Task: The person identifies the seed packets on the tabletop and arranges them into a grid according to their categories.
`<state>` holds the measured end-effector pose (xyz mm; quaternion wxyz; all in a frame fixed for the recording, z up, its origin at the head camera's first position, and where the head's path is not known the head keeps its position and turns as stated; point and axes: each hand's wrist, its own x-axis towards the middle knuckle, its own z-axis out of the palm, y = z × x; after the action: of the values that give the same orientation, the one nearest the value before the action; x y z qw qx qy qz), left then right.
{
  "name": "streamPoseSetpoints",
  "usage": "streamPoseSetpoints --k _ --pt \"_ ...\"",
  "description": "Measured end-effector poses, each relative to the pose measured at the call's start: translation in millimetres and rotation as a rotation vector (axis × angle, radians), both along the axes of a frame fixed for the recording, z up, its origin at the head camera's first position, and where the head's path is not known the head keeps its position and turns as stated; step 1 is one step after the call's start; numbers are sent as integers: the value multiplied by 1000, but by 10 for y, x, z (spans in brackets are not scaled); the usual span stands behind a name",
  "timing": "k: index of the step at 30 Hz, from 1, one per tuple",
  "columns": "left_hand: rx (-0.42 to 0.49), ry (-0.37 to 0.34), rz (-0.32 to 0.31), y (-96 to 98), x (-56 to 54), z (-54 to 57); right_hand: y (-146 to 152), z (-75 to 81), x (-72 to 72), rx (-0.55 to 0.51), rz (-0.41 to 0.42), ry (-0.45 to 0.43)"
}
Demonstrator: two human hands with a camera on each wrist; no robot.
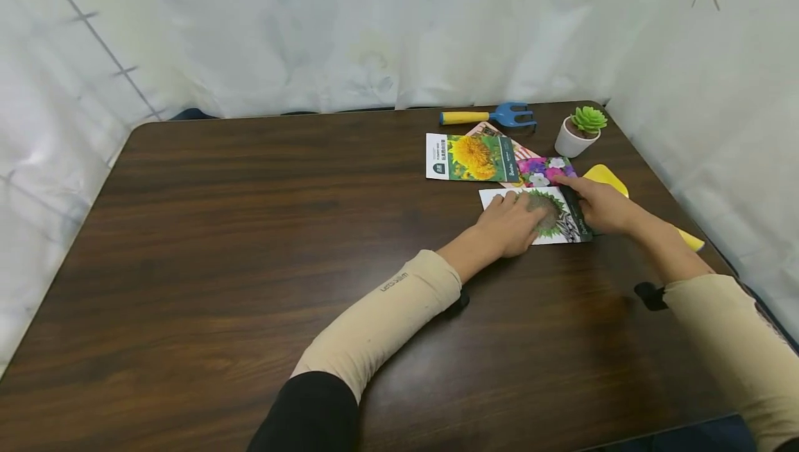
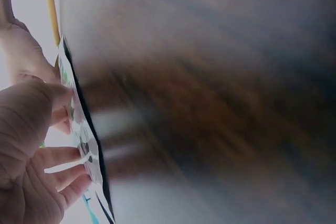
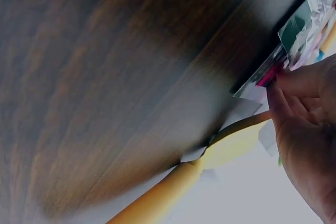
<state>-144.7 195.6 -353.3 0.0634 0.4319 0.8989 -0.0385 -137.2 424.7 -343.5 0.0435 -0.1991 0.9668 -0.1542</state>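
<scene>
Pinched together, the grip of the right hand (image 1: 602, 208) holds the edge of the pink-flower packet (image 1: 546, 169), at the right side of the table (image 1: 250, 251). Just nearer to the person, the white packet (image 1: 553, 222) with the round spiky plant lies under the left hand (image 1: 508, 224), whose fingers are apart and rest on it. The yellow-flower packet (image 1: 472, 158) is just left of the pink one. Beside the right hand there is a yellow tool (image 1: 605, 176); behind are a blue fork (image 1: 512, 115) and a small potted plant (image 1: 577, 141).
</scene>
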Motion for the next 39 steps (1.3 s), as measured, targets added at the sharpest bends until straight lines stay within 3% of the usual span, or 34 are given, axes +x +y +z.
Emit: streamPoseSetpoints --k 4,8,11,22,32,39 --pt "-16 4 -3 -3 3 10 17 11 4 -8 8 -2" --pt "-12 -37 12 -30 -2 28 27 18 0 12 62 14" --pt "3 -73 31 -58 -6 37 21 33 -7 37 80 -26" --pt "17 -111 48 -111 -12 67 12 143 -9 49 12 -211" --pt "23 -111 27 -166 -37 140 23 165 -25 57 2 -236" --pt "-4 -187 -18 -247 -82 191 26 145 -14 61 1 -249"
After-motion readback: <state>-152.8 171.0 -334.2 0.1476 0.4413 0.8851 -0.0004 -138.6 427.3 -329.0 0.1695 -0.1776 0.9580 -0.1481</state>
